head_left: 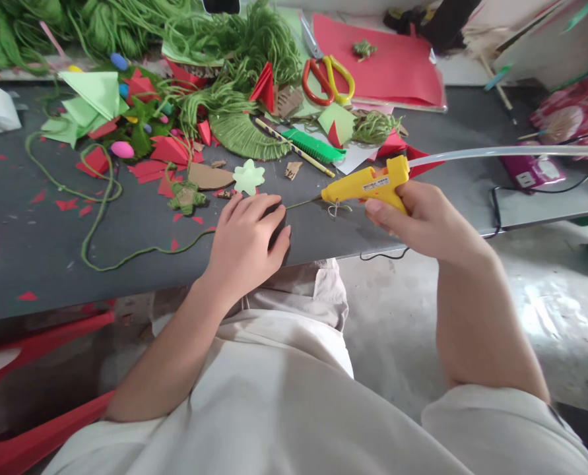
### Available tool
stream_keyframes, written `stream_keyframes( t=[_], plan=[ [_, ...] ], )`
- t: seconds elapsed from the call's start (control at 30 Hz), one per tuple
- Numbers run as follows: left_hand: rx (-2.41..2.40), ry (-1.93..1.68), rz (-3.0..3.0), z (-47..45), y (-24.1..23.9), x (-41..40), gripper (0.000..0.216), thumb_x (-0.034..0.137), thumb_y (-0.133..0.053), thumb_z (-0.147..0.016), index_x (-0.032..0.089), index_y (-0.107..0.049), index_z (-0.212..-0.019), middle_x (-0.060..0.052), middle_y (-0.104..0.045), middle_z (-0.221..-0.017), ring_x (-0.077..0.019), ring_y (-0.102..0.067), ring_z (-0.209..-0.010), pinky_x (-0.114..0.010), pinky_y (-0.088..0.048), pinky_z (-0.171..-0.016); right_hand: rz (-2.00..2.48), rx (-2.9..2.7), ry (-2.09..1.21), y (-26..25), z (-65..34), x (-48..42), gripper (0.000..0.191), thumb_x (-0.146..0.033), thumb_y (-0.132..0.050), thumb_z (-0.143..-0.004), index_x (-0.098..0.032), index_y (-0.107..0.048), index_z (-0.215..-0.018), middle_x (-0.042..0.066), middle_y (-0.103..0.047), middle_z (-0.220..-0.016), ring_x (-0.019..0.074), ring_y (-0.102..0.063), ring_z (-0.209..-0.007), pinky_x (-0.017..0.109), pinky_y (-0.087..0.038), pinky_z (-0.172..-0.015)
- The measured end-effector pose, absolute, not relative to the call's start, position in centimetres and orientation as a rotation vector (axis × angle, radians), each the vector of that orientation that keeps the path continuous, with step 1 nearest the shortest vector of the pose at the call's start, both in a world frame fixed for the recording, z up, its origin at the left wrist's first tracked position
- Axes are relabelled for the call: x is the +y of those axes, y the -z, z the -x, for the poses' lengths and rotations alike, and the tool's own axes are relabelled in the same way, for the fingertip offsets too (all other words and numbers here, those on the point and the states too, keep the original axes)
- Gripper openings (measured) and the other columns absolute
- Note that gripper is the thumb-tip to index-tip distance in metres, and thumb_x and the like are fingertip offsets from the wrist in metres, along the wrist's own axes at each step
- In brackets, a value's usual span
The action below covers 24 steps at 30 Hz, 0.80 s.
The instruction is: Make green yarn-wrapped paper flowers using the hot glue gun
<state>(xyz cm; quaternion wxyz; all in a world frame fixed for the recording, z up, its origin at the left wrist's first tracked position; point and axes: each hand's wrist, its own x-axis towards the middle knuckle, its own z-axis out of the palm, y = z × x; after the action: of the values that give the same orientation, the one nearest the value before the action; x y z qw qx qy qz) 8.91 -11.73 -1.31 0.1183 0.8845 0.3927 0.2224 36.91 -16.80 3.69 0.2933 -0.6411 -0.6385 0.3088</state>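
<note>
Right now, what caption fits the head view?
Right hand points a glue gun at green yarn under the left hand on a cluttered table.

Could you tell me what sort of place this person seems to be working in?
Probably a craft workbench: a glue gun in the right hand, scissors, and cut paper and green yarn strewn over the table.

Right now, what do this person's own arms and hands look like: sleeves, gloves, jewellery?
The left hand and the right hand are both bare: no gloves, and no ring, watch or bracelet shows. The forearms are uncovered down to the elbows. Loose cream-white short sleeves begin above them, the right sleeve showing most clearly at the lower edge of the view.
</note>
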Motion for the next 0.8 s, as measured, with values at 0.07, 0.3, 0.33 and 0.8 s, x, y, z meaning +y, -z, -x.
stream_keyframes(
  t=[0.07,0.3,0.33,0.8],
  plan=[
    [1.150,-0.654,-2.586,-8.92,1.34,-11.72,0.034,0.028,-0.053,-0.100,0.022,-0.076,-0.123,-0.010,-0.070,-0.139,-0.0314,-0.063,-0.131,-0.055,-0.038,-0.124,1.727,-1.682,-0.826,-3.71,-36.99,-16.85,0.040,-0.051,-0.065,-0.097,-0.021,-0.054,-0.073,0.000,-0.051,-0.068,0.0104,-0.041,-0.057,0.029,-0.033,-0.048],
    [1.144,-0.656,-2.585,-8.89,1.36,-11.74,0.034,0.027,-0.053,-0.099,0.023,-0.076,-0.123,-0.010,-0.071,-0.139,-0.0311,-0.064,-0.131,-0.056,-0.039,-0.123,1.736,-1.658,-0.834,-3.50,-37.24,-16.94,0.042,-0.055,-0.066,-0.096,-0.021,-0.054,-0.075,0.000,-0.051,-0.069,0.0109,-0.042,-0.058,0.029,-0.033,-0.048],
    [1.143,-0.658,-2.585,-8.88,1.36,-11.74,0.034,0.027,-0.053,-0.099,0.023,-0.076,-0.123,-0.010,-0.071,-0.139,-0.0311,-0.064,-0.131,-0.056,-0.039,-0.123,1.744,-1.658,-0.827,-3.47,-37.30,-16.96,0.042,-0.055,-0.066,-0.096,-0.021,-0.054,-0.075,0.000,-0.051,-0.069,0.0110,-0.042,-0.058,0.029,-0.033,-0.048],
    [1.145,-0.661,-2.588,-8.85,1.34,-11.76,0.034,0.028,-0.052,-0.100,0.023,-0.076,-0.123,-0.010,-0.070,-0.139,-0.0309,-0.063,-0.131,-0.055,-0.038,-0.124,1.816,-1.624,-0.825,-3.58,-37.48,-17.21,0.035,-0.049,-0.065,-0.095,-0.021,-0.051,-0.078,-0.001,-0.049,-0.067,0.0095,-0.037,-0.054,0.030,-0.030,-0.046]
  ],
)
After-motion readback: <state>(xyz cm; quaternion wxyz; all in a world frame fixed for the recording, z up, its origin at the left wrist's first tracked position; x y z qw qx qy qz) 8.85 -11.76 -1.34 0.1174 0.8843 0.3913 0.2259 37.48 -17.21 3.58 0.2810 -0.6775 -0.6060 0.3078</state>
